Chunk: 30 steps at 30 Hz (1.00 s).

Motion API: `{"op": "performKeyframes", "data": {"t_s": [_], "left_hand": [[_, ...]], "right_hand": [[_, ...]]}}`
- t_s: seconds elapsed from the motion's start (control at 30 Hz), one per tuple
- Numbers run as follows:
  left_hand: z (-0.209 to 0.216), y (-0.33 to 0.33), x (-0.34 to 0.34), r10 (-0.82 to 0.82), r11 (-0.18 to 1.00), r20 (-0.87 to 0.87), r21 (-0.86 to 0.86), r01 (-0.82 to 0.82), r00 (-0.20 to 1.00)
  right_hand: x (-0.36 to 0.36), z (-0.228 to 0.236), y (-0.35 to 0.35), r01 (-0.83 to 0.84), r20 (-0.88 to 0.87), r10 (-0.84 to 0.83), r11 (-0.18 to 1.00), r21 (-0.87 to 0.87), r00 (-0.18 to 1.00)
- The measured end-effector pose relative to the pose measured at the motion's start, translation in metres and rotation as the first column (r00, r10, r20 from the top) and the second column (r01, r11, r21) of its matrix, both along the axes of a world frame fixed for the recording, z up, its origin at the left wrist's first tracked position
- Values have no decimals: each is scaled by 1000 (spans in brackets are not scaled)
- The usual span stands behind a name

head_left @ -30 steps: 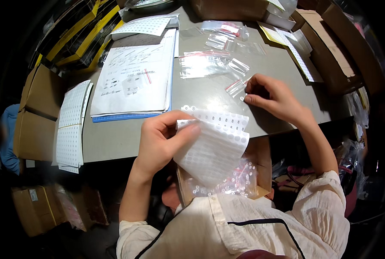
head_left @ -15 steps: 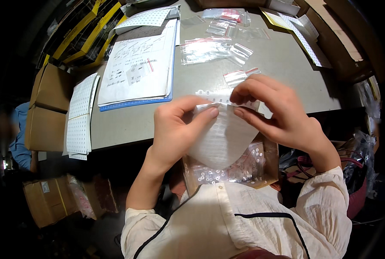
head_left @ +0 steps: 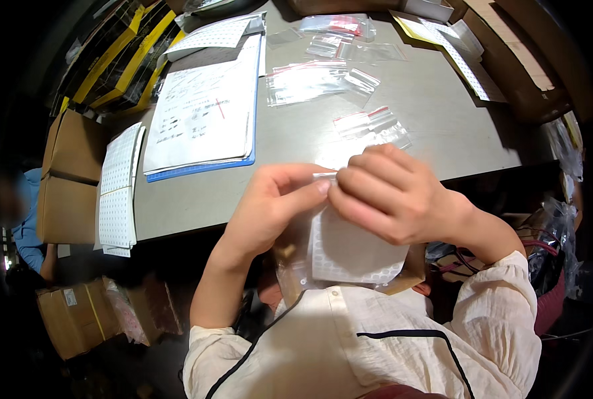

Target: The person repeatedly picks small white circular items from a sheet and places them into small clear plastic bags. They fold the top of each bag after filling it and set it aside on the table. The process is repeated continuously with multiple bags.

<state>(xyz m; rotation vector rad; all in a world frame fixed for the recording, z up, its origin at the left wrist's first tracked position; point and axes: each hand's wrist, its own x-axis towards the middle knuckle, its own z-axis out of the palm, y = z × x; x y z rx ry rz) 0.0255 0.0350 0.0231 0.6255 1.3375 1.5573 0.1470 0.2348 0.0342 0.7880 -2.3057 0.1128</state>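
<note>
Between my hands hangs a white sheet of round stickers (head_left: 356, 249), bent over at its top edge, its lower part showing rows of circles. My left hand (head_left: 260, 206) pinches the top edge between thumb and forefinger. Close beside it, my right hand (head_left: 396, 196) has its fingers curled in on the same edge; the fingertips are partly hidden. Beneath the sheet, a cardboard box (head_left: 415, 267) rests at my lap, mostly covered from view. Just beyond my hands, small clear zip bags (head_left: 376, 125) with red strips lie on the grey table (head_left: 436, 126).
At the left lies a blue clipboard (head_left: 203, 171) with written papers. Banded sticker sheets (head_left: 119, 186) sit beside it, next to a brown carton (head_left: 75, 176). More zip bags (head_left: 303, 83) are spread farther back. A person in a blue sleeve (head_left: 30, 226) is at the far left.
My right hand has moved left and down, closing in beside my left hand. The sheet's top sticker rows have gone out of sight, and its lower part now covers more of the box.
</note>
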Motion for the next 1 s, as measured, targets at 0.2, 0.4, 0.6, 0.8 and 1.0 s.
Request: {"op": "performKeyframes", "data": {"t_s": [0.2,0.4,0.6,0.8,1.0], "left_hand": [[-5,-10,-5,81,996,-121,-37,-86,989],[-7,-10,-5,53,998,-170,-22,-57,984],[-8,-15,-5,42,999,-158,-9,-44,987],[-6,-19,-7,-7,1000,-131,-10,6,991],[-5,-23,-9,-23,1000,-159,6,24,987]], "right_hand": [[1,22,56,443,556,-61,679,-586,829],[-6,7,93,694,873,-112,658,-293,475],[-9,13,86,684,704,-512,728,51,492],[-25,21,68,466,782,-10,808,-361,623],[-29,7,43,453,687,-247,881,-133,683]]}}
